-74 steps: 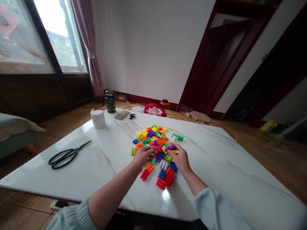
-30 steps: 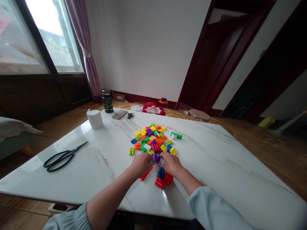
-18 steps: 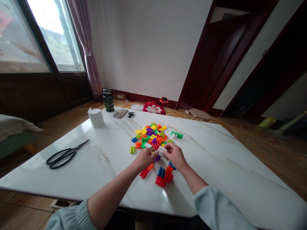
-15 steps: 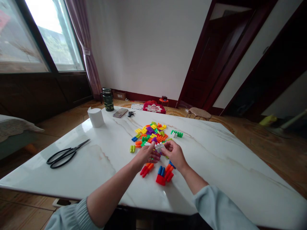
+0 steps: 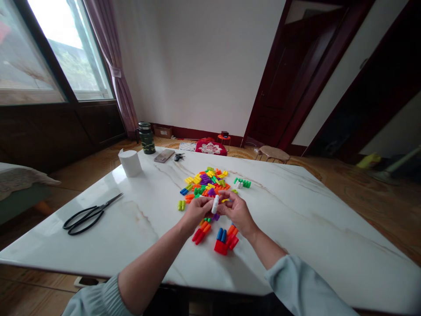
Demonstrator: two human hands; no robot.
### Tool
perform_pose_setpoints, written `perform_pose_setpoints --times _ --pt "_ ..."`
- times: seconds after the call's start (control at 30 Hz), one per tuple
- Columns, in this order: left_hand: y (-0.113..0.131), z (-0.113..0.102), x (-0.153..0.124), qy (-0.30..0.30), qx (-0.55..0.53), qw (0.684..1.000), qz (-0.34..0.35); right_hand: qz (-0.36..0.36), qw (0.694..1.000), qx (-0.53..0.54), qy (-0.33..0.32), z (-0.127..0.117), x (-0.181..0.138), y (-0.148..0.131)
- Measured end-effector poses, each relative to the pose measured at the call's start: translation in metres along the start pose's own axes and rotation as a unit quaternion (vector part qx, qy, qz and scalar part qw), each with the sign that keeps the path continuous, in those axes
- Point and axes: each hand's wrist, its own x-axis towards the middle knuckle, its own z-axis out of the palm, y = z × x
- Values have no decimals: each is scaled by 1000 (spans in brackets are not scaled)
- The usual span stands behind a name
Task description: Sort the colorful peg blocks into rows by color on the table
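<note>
Between my two hands a white toy building block [image 5: 215,204] is held up over the table, seen nearly edge-on. My left hand [image 5: 197,211] pinches it from the left with thumb and fingers. From the right, the fingertips of my right hand [image 5: 239,212] close on the same block. Just beyond lies a pile of coloured blocks [image 5: 207,179], partly hidden by my hands. Nearer to me stand a joined red, orange and blue block piece [image 5: 221,246] and a red and orange block piece [image 5: 201,232].
Black-handled scissors [image 5: 92,214] lie on the left of the marble-patterned table [image 5: 296,228]. A white paper roll [image 5: 130,163], a camouflage flask [image 5: 146,138], a phone [image 5: 163,156] and keys [image 5: 179,156] are at the far left. A green block piece [image 5: 242,182] lies right of the pile.
The white block has turned in my hands from its wide side to a narrow edge. My left fingers have closed in around it, and my right hand has shifted its hold.
</note>
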Motion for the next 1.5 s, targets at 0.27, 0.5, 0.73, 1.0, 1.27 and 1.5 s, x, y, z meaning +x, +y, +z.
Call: perform_pose_setpoints --times 0.27,0.5,0.73,1.0,1.27,1.5 --pt "-13 -1 4 87 -1 996 19 -101 982 -158 11 18 -7 12" --pt "-11 -6 4 96 63 993 -11 -162 953 -254 37 19 3 20" --pt "-5 -6 -7 -16 560 821 112 -15 862 -361 356 -106 51 79" --pt "-15 1 -16 -117 667 735 32 -2 817 -436 377 -144 98 107" --pt "-12 2 -17 -120 673 730 8 17 781 -483 396 -143 115 115" --pt "-14 4 -15 -117 684 720 19 34 776 -479 409 -143 120 116"
